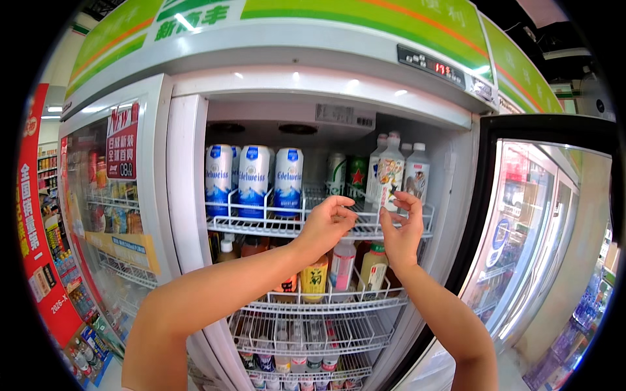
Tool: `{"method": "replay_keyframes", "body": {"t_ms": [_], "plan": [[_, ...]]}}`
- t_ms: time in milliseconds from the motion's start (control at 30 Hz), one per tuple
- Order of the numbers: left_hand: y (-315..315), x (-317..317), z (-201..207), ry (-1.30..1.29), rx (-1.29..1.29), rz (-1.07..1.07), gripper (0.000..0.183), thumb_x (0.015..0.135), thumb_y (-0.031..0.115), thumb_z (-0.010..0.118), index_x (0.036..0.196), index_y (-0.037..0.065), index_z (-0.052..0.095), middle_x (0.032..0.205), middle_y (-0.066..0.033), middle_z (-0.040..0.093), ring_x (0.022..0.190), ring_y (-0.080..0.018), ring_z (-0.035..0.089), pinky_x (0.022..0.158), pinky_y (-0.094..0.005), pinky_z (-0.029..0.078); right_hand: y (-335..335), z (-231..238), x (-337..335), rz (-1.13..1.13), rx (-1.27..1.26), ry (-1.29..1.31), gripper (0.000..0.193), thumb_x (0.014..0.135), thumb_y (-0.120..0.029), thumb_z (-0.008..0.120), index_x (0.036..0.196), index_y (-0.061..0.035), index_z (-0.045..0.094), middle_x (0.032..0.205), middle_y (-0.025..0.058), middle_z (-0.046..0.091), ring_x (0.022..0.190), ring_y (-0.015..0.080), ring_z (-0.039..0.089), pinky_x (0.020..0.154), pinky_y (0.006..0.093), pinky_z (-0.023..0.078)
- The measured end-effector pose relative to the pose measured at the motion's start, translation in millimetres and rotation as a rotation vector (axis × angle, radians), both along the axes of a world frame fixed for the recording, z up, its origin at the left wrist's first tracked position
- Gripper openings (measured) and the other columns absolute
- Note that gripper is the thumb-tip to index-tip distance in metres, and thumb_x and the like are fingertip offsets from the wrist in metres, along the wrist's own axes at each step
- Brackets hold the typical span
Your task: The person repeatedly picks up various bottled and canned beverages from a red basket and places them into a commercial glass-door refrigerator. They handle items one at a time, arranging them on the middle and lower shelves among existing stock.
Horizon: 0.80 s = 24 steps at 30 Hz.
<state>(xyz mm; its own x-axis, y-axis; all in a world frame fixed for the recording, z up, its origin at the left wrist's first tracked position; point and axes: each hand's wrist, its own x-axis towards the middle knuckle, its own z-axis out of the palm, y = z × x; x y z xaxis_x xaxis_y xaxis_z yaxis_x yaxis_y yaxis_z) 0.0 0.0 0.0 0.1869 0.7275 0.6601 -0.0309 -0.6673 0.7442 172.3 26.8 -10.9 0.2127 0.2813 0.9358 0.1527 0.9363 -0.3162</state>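
Beyond my right grip, a white patterned bottle is standing on the upper wire shelf. Working from afar, I am holding that grip and my left grip parted and empty; the cooler door is standing open, and I am judging the reach mostly made, a grasp lacking. Cap uppermost, the bottle is pointing upward, its long axis running vertically.

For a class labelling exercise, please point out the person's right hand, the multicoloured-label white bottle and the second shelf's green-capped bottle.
Right hand (403, 236), head view: middle of the hand.
White bottle (391, 171), head view: multicoloured label.
Green-capped bottle (374, 267), head view: body below the cap.
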Motion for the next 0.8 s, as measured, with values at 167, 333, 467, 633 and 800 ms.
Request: {"method": "replay_keyframes", "body": {"t_ms": [167,333,467,633,800], "plan": [[55,35,24,-0.037,0.133,0.180,0.045,0.083,0.011,0.071,0.120,0.001,0.048,0.109,-0.0112,0.056,0.089,-0.0141,0.057,0.077,-0.0276,0.049,42,7,15,-0.250,-0.084,0.056,0.046,0.077,-0.002,0.070,0.117,-0.0022,0.048,0.113,0.0129,0.056,0.103,0.0225,0.056,0.080,0.0342,0.050],[120,76,34,-0.004,0.190,0.372,0.079,0.069,0.039,0.082,0.122,-0.004,0.044,0.117,-0.0196,0.054,0.102,-0.0247,0.057,0.082,-0.0345,0.050,58,-2,32,-0.397,-0.269,0.010,0.057,0.074,-0.019,0.078,0.121,-0.0061,0.049,0.112,0.0076,0.065,0.082,0.0198,0.067,0.071,0.0325,0.052],[125,83,36,0.046,0.101,0.349,0.081,0.071,0.035,0.082,0.126,-0.007,0.041,0.116,-0.0183,0.054,0.099,-0.0213,0.058,0.080,-0.0323,0.050,56,6,26,-0.455,-0.382,0.014,0.065,0.069,-0.026,0.083,0.121,-0.0040,0.052,0.115,0.0100,0.065,0.082,0.0189,0.068,0.073,0.0319,0.053],[132,78,46,0.062,0.058,0.208,0.065,0.073,0.027,0.082,0.118,-0.008,0.051,0.101,-0.0137,0.063,0.090,-0.0174,0.062,0.074,-0.0298,0.051,64,4,33,-0.437,-0.375,-0.028,0.065,0.067,-0.025,0.084,0.119,0.0015,0.057,0.108,0.0138,0.067,0.078,0.0165,0.068,0.072,0.0296,0.053],[135,72,44,0.029,-0.014,0.086,0.054,0.075,0.022,0.080,0.114,-0.007,0.056,0.100,-0.0107,0.066,0.090,-0.0144,0.061,0.079,-0.0281,0.048,67,5,33,-0.446,-0.349,-0.040,0.061,0.065,-0.029,0.084,0.116,-0.0058,0.061,0.101,0.0073,0.070,0.079,0.0193,0.069,0.071,0.0332,0.053]]}}
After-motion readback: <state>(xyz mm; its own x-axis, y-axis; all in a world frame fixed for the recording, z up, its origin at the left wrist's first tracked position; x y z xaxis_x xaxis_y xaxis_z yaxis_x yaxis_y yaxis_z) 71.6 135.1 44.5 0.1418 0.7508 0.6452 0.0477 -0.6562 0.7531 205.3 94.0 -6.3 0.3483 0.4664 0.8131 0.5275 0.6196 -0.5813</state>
